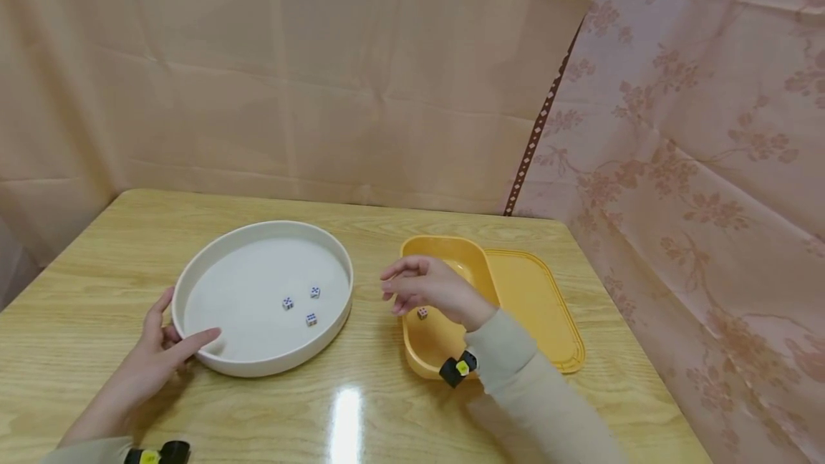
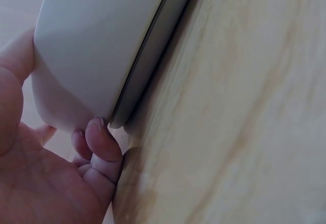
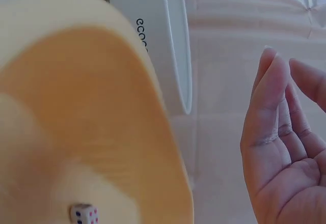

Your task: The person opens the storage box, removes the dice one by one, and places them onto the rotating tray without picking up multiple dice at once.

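A round white tray (image 1: 251, 271) with a low wall stands on the left part of the table. My left hand (image 1: 151, 364) holds its near-left side, thumb over the rim and fingers against the outer wall. Inside lie three small white dice with blue pips: one die (image 1: 288, 303), another (image 1: 315, 292) and a third (image 1: 311, 319). My right hand (image 1: 435, 288) hovers over the left edge of a yellow box (image 1: 422, 356), fingers loosely bent, nothing between fingertips and thumb. On the box's floor rests a die (image 3: 84, 214) with red and dark pips.
Right of the box, partly behind it, a flat yellow lid (image 1: 538, 306) lies on the wooden table (image 1: 258, 421). A plain curtain (image 1: 322, 92) hangs behind the table, and a flowered pink cloth (image 1: 696, 163) hangs along the right side.
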Demonstrator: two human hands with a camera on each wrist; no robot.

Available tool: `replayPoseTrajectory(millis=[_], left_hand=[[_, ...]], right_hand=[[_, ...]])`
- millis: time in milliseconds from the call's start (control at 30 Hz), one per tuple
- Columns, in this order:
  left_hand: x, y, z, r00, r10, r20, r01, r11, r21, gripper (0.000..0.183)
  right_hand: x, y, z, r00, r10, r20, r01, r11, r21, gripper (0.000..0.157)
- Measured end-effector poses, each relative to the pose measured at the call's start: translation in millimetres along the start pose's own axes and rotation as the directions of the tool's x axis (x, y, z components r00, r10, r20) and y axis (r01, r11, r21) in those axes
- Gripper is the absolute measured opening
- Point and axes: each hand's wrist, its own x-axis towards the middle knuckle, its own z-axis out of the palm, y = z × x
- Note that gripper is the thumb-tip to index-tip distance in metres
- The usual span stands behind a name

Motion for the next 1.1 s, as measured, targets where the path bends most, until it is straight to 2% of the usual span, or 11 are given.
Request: replayPoseTrajectory(millis=[333,767,1100], left_hand=[[-0.7,1.2,0.0,1.000,-0.015,0.014,0.015,1.000,0.004,0.109],[2.0,-0.6,1.3,1.000,-0.010,0.005,0.011,1.000,-0.024,0.110],[2.5,-1.9,0.7,1.000,-0.017,0.000,0.017,0.999,-0.028,0.110]], right_hand=[[-7,2,-10.7,0.999,0.039,-0.009,-0.040,0.995,-0.096,0.027],[-20,17,-12.9,0.994,0.087,0.064,-0.077,0.985,-0.153,0.020],[-22,33,-19.0,0.996,0.093,-0.002,-0.093,0.983,-0.157,0.025]])
